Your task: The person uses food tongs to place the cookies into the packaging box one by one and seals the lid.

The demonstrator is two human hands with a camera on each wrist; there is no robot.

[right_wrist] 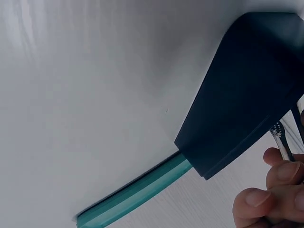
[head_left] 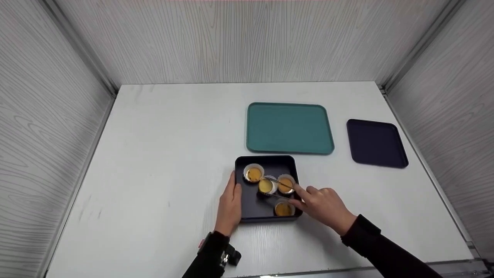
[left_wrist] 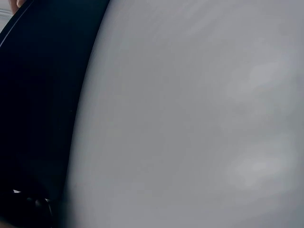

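Right hand pinched tongs around the centre tart; left hand, fingers straight, steadied the box. Crowded neighbours risked crushing its paper cup.

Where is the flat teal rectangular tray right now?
In the head view the flat teal rectangular tray lies on the white table, right of centre, just behind the dark square tray of egg tarts and left of the flat dark navy tray.
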